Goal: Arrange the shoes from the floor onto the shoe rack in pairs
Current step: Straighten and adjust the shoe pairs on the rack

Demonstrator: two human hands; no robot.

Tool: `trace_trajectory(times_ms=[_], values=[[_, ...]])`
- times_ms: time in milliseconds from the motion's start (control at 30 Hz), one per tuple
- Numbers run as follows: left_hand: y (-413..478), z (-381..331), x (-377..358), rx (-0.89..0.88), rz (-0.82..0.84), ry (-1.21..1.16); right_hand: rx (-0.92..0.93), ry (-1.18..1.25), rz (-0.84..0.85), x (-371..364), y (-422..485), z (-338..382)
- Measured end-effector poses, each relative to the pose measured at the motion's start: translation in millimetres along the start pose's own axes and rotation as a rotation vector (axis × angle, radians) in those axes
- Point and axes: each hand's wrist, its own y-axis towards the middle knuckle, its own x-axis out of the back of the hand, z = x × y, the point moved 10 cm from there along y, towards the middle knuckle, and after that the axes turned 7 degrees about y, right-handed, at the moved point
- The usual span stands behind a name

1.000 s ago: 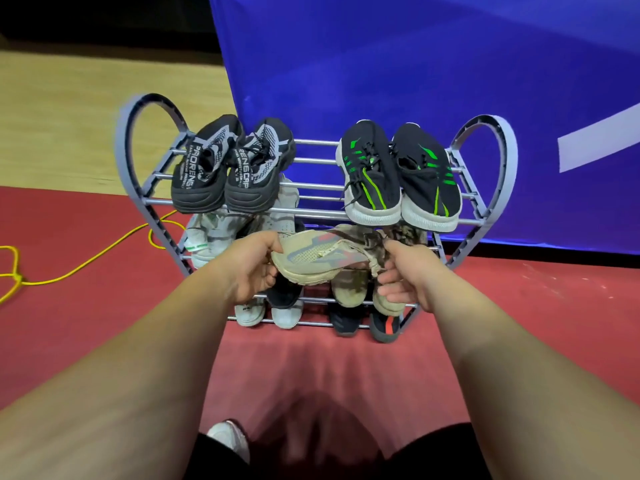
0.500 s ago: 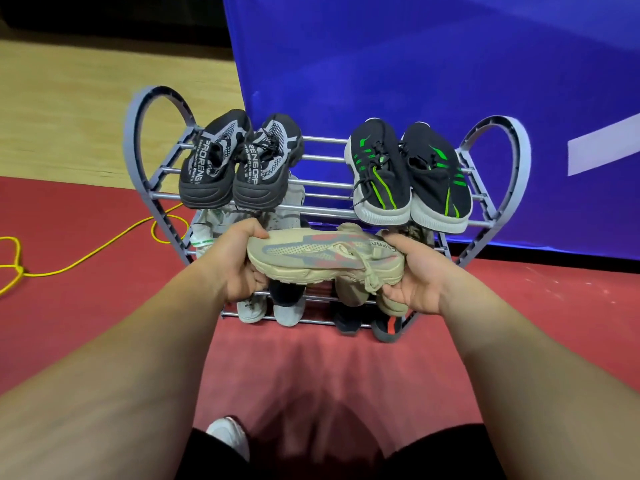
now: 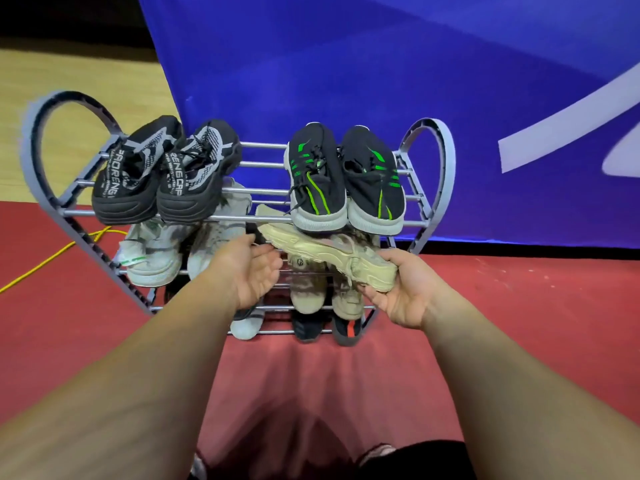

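Swung toe-first toward the grey metal shoe rack (image 3: 429, 157), the light, soft beige mesh sneaker (image 3: 329, 254) hangs from the right hand (image 3: 398, 292) pinching its heel; the left hand (image 3: 252, 268), open, steadies its toe.

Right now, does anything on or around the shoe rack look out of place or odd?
One beige shoe is not shelved: it lies sideways across the rack front, sole showing, gripped at one end by the right hand. The left hand is open beside its other end. Shelved pairs look tidy.
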Motion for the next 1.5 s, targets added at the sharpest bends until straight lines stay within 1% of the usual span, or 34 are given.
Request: trace_trajectory(times_ms=[133, 500, 633, 833, 1000, 1167, 1267, 1400, 1500], values=[[7, 15, -23, 0.011, -0.017, 0.112, 0.026, 0.030, 0.006, -3, -1, 7], [24, 70, -86, 0.141, 0.080, 0.315, 0.176, 0.147, -0.018, -2, 0, 32], [27, 79, -108, 0.138, 0.109, 0.271, 0.184, 0.185, -0.015, -2, 1, 32], [33, 83, -124, 0.122, 0.093, 0.188, 0.194, 0.286, -0.017, 2, 1, 34], [34, 94, -128, 0.127, 0.074, 0.157, 0.204, 0.391, -0.066, 11, 5, 32], [39, 91, -122, 0.115, 0.040, 0.118, 0.226, 0.400, -0.087, 17, 8, 34], [39, 85, -107, 0.110, 0.005, 0.142, 0.244, 0.427, -0.084, 16, 10, 36], [33, 70, -83, 0.076, -0.002, 0.143, 0.278, 0.486, -0.058, 4, 10, 36], [30, 57, -58, 0.053, -0.029, 0.160, 0.299, 0.542, -0.072, 1, 15, 32]])
